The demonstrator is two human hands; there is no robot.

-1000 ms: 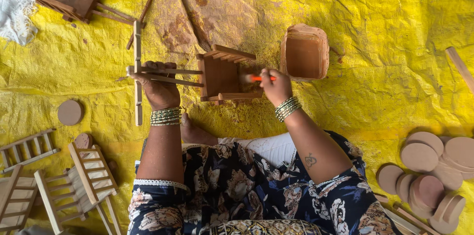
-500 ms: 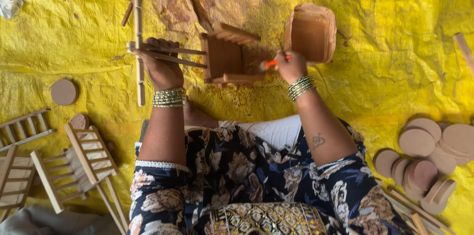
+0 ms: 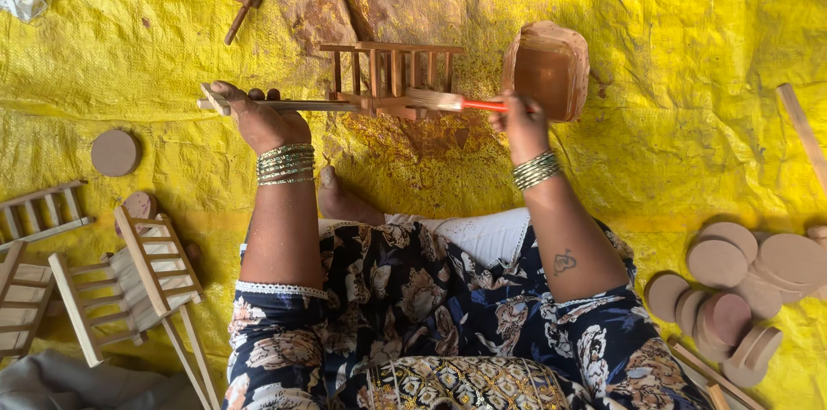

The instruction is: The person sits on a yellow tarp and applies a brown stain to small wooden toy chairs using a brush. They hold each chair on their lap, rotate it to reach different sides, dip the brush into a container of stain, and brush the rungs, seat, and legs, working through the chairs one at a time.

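Left hand (image 3: 258,121) clamped on cart (image 3: 379,78) shafts, cart held just left of tub (image 3: 547,70); right hand (image 3: 521,121) closed on brush (image 3: 457,102), bristles on cart; coating step, next needs steady strokes along slats

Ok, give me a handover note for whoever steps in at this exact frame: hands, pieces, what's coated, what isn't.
Left hand: gripping the long legs of the small slatted wooden cart frame, holding it up over the yellow plastic sheet.
Right hand: holding the red-handled brush, bristles against the frame's lower rail.
Brown-stained tub: just beyond the right hand.
Done: cannot tell from colour how much of the frame is coated.
Left: pale unstained wooden frames lie at the person's left; round brown wooden discs are piled at the right.
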